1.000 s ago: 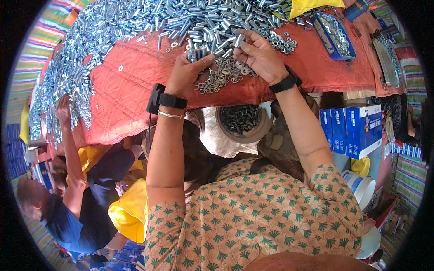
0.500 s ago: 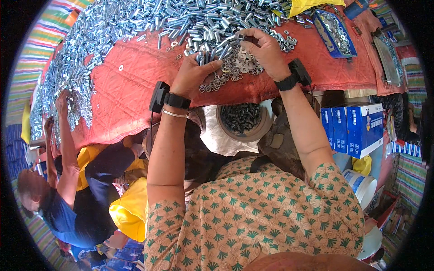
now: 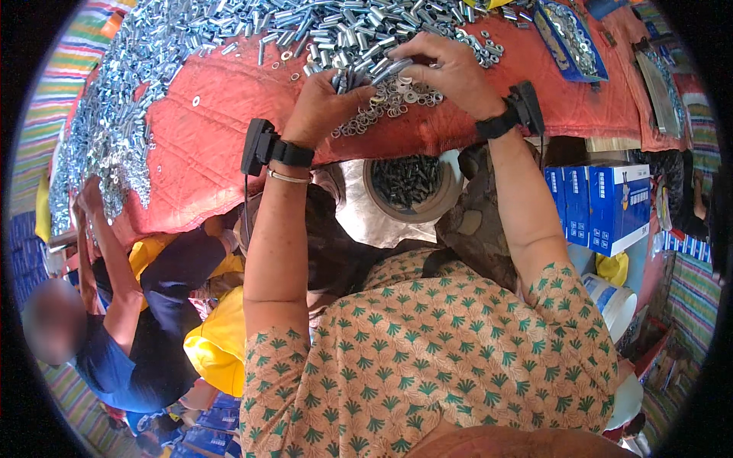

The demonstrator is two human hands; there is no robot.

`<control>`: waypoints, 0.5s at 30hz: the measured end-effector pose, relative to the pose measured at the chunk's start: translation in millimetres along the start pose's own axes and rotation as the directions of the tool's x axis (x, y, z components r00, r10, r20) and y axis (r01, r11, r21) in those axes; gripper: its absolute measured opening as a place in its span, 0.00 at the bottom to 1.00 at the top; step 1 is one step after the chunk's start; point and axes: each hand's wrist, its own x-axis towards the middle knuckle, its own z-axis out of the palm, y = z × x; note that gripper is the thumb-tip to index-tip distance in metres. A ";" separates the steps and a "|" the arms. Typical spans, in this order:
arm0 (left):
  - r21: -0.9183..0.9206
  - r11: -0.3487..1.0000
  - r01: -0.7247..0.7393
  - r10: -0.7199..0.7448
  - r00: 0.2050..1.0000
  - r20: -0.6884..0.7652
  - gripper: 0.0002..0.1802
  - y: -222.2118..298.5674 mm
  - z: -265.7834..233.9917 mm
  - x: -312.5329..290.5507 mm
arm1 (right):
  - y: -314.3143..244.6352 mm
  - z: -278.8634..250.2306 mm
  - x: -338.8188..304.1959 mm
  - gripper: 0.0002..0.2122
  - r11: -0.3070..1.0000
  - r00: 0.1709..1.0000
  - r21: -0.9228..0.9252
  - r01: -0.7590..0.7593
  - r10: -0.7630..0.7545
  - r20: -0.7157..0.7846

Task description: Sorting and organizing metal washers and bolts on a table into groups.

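My left hand [image 3: 324, 105] is closed around several shiny metal sleeves [image 3: 350, 81], their ends sticking up past the fingers. My right hand [image 3: 449, 75] pinches a slim metal sleeve [image 3: 393, 70] between thumb and fingers, close to the left hand's bunch; whether the two touch I cannot tell. Just below the hands lies a heap of flat washers [image 3: 372, 118] on the red cloth [image 3: 229, 130]. Beyond the fingers spreads a large pile of loose metal sleeves [image 3: 336, 34].
Below the table edge stands a round bucket [image 3: 376, 204] of dark metal parts. A blue tray [image 3: 594, 78] of small hardware sits at right, blue boxes [image 3: 603, 210] beneath it. At left, a co-worker in dark blue [image 3: 114, 366] reaches into the pile.
My right hand has come in toward the left with a sleeve now showing in its fingers. The view has shifted slightly. The co-worker's hands have drawn lower and closer together.
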 end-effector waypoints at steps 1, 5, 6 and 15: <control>-0.001 1.000 0.003 -0.003 1.000 0.002 0.09 3.0 0.9 0.1 | -0.5 -2.4 0.0 0.12 0.992 0.993 0.057 -0.116 0.116 -0.003; 0.081 0.996 -0.022 0.023 1.000 -0.014 0.10 -6.1 8.0 5.6 | 11.7 6.4 0.2 0.13 0.968 0.998 0.243 -0.068 0.067 0.013; 0.065 0.997 -0.044 0.048 0.997 -0.053 0.10 -7.8 11.2 6.2 | 10.9 4.7 0.4 0.13 0.967 0.998 0.245 -0.070 0.069 0.013; 0.156 0.970 -0.185 0.179 0.983 0.050 0.09 -18.5 17.1 8.6 | 1.6 -1.4 -1.6 0.15 0.860 0.991 0.494 -0.125 0.080 0.111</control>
